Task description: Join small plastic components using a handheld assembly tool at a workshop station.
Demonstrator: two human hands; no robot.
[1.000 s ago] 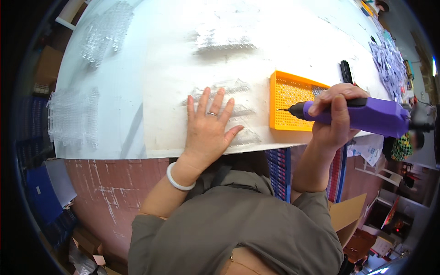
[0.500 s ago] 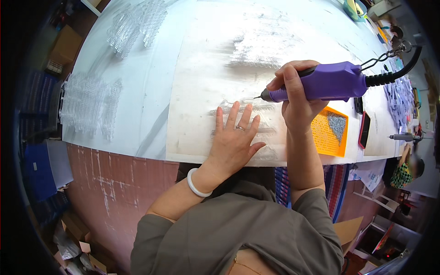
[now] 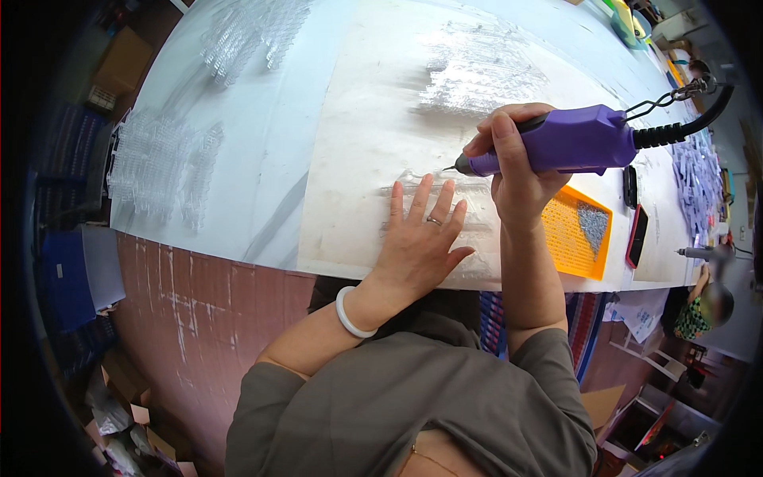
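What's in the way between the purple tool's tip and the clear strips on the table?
Nothing I can see. The right hand holds the purple tool with its tip beside the left hand, close to the clear strips; I can't tell if it touches them.

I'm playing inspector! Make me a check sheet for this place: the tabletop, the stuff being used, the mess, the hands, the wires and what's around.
Surface: pale tabletop with dark smudges.
Things in use: purple driver, its tip close to clear plastic pieces; contact unclear.
Clutter: yellow tray partly filled with small grey bits; lavender strips heaped at right.
Hands: left hand flat over the clear pieces, fingers spread; right hand grips the driver.
Cables: black cable from the driver's back end.
Surroundings: cardboard box at left; another person at right.
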